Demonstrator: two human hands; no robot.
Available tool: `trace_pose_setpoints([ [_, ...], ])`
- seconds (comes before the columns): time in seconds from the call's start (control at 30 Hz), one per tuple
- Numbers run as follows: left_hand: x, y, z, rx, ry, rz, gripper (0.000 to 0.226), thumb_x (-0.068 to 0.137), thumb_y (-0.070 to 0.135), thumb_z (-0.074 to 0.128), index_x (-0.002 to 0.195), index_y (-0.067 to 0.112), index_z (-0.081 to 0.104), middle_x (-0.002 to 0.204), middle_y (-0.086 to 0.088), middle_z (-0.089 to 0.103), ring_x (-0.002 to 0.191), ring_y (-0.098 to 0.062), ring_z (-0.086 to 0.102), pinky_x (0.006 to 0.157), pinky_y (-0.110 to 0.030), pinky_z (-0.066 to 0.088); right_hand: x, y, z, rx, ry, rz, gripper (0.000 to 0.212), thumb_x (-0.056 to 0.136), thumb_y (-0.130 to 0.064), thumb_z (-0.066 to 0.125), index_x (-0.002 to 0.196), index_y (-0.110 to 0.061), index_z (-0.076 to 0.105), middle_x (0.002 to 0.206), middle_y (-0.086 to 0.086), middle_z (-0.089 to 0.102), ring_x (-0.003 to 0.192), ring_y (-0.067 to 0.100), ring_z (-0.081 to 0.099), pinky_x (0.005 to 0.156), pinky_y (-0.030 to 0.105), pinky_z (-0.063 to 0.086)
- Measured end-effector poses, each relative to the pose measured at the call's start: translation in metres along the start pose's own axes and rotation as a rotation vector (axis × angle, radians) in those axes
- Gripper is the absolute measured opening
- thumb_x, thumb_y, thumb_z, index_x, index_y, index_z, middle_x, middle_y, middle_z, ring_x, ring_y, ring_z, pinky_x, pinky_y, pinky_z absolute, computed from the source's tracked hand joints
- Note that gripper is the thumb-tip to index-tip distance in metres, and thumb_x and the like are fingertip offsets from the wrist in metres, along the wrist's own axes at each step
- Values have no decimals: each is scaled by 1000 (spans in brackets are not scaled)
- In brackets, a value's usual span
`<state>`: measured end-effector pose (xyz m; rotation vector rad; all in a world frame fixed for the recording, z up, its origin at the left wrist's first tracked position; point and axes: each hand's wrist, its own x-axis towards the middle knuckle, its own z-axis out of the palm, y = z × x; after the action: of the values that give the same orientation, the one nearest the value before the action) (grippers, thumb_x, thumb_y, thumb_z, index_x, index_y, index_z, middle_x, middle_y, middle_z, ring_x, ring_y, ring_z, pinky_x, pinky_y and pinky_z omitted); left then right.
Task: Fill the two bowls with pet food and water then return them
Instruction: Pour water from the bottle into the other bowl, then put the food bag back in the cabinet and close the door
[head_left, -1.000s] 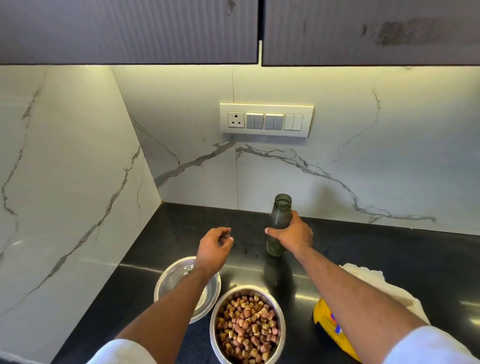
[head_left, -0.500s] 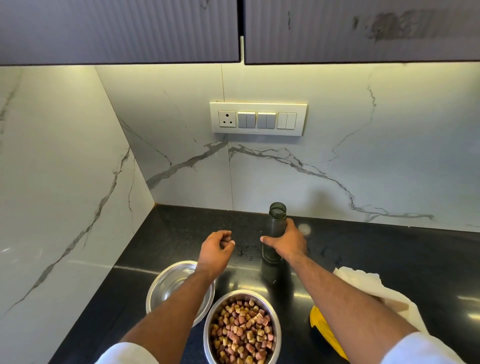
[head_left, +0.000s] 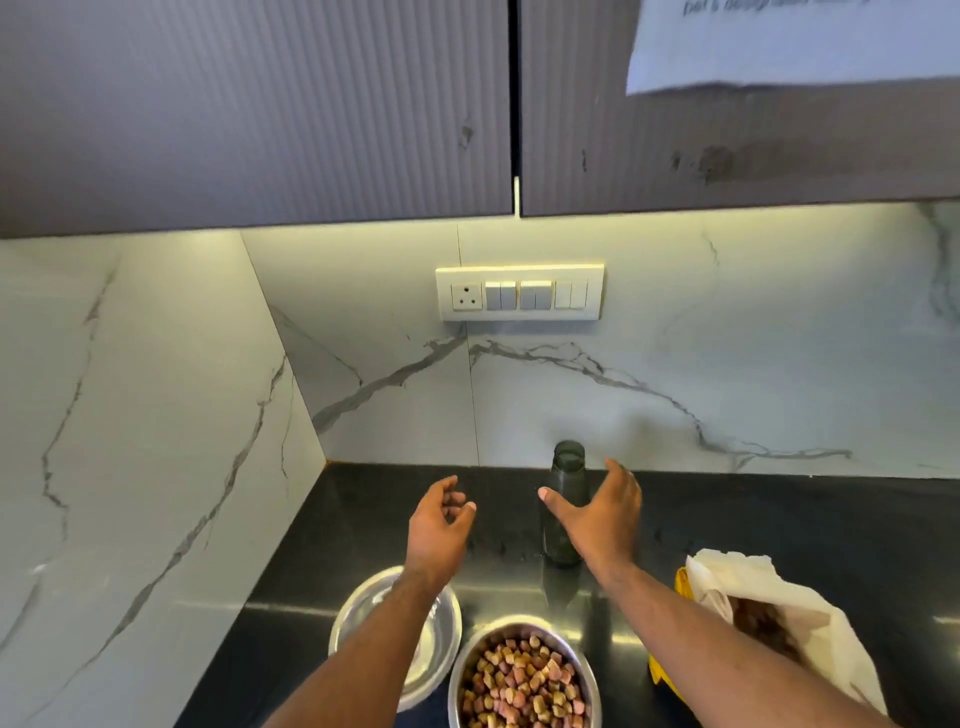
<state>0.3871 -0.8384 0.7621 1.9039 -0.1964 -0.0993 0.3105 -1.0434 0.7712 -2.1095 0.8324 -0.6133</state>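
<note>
Two steel bowls sit at the counter's front edge. The right bowl (head_left: 587, 670) is full of brown and pink kibble. The left bowl (head_left: 441, 639) is partly under my left forearm and seems to hold clear water. An uncapped dark green bottle (head_left: 563, 525) stands upright behind them. My right hand (head_left: 602, 514) is open just to the bottle's right, fingers spread, no longer gripping it. My left hand (head_left: 439, 522) hovers above the counter with loosely curled fingers and holds nothing.
A white and yellow pet food bag (head_left: 779, 618) lies open at the right. The black counter (head_left: 779, 514) ends in a marble corner wall on the left. A switch panel (head_left: 519, 293) is on the backsplash, dark cabinets (head_left: 260, 114) hang overhead, with a paper sheet (head_left: 779, 47).
My right hand has let go of the bottle and opened beside it. My left hand's fingers have loosened. The camera has tilted upward, showing more of the cabinets.
</note>
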Motion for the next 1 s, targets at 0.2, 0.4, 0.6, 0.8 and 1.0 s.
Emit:
trace_pose_setpoints([
  [0.2, 3, 94, -35, -136, 154, 224, 50, 99, 22, 66, 146, 23, 47, 118, 4, 61, 104, -8, 62, 81, -12, 46, -13, -123, -34, 288, 136, -289, 75, 85, -67, 67, 143, -24, 46, 146, 2, 51, 135, 19, 46, 104, 35, 44],
  [0.4, -16, 181, -85, -278, 294, 541, 54, 99, 30, 66, 146, 31, 41, 121, 10, 59, 108, -8, 62, 81, -5, 49, -29, -271, -89, 938, -96, -379, 37, 96, -41, 71, 124, -18, 62, 120, -3, 71, 114, 17, 67, 93, 30, 56],
  [0.6, -46, 231, -128, -333, 392, 684, 63, 95, 19, 70, 148, 32, 38, 122, 10, 62, 106, -12, 65, 75, -6, 52, -50, -332, -115, 1465, -314, -80, 27, 95, -21, 73, 115, -6, 65, 107, 12, 73, 100, 26, 74, 85, 37, 61],
  [0.8, -78, 244, -158, -170, 461, 718, 82, 92, 13, 72, 158, 35, 28, 128, 7, 57, 109, -10, 60, 79, -18, 52, -78, -328, -126, 1458, -280, -55, 31, 93, -29, 76, 116, -10, 67, 103, 8, 74, 90, 20, 73, 73, 31, 59],
  [1.0, -114, 254, -174, 93, 536, 712, 83, 91, 15, 74, 158, 35, 30, 136, 1, 48, 113, -12, 56, 90, -25, 51, -135, -316, -141, 1216, -155, -286, 22, 90, -35, 79, 93, -17, 67, 78, -5, 75, 79, 15, 75, 67, 30, 61],
])
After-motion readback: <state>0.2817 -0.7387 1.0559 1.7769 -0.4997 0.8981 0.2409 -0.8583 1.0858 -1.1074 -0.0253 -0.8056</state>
